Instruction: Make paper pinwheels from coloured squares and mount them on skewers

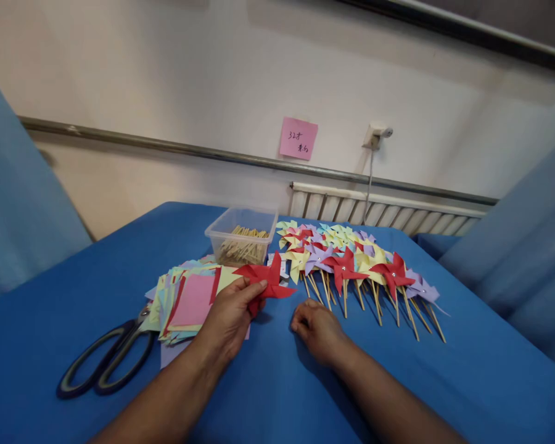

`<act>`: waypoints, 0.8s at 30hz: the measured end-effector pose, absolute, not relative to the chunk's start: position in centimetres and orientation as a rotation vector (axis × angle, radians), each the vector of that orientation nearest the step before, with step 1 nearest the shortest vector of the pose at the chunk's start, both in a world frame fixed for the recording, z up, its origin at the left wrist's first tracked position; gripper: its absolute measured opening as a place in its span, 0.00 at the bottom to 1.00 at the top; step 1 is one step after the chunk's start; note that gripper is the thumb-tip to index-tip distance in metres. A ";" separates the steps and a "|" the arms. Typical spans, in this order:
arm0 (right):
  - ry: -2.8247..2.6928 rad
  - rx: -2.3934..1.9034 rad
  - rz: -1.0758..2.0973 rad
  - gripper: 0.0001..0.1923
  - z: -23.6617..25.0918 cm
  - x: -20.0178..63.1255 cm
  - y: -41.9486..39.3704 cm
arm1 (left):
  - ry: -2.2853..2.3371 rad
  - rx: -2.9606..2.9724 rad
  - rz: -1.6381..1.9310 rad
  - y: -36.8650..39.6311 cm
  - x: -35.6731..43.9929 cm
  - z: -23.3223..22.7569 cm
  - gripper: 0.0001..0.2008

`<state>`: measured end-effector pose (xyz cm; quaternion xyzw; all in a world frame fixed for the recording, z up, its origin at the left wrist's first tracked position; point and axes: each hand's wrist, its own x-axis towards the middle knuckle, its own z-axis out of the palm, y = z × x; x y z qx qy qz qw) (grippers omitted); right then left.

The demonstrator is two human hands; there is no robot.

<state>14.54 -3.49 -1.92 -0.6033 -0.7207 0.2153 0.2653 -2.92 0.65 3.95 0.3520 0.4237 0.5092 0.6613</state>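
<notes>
A red paper pinwheel is pinched between the thumb and fingers of my left hand, its blades folded outward. No stick shows on it. Just to the right, my right hand is low over the blue cloth with its fingers curled closed; whatever they may hold is hidden. Beneath and left of my left hand lies a messy stack of coloured paper squares, a pink one on top. Beyond my right hand, finished pinwheels on wooden sticks lie in overlapping rows, in red, yellow, purple and pale green.
A clear plastic box of short wooden sticks stands behind the paper. Large dark-handled scissors lie at the left, blades under the stack. Blue cloth covers the table. A radiator and a pink note are at the wall.
</notes>
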 end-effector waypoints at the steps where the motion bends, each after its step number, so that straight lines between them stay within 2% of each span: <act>1: -1.956 -1.634 0.583 0.06 -1.9 14.7 -3.4 | 0.967 0.805 1.151 0.6 -2.9 3.9 0.11; 8: -1.960 -1.719 0.565 0.01 -2.0 15.6 -2.2 | 1.019 0.826 1.156 0.8 -2.6 3.6 0.11; 17: -2.032 -1.744 0.532 0.05 -1.1 16.2 -2.2 | 1.003 0.817 1.132 0.9 -2.2 3.2 0.09; 24: -2.154 -1.427 0.677 0.07 -0.4 15.0 -3.3 | 1.008 0.835 1.162 1.0 -2.3 2.8 0.12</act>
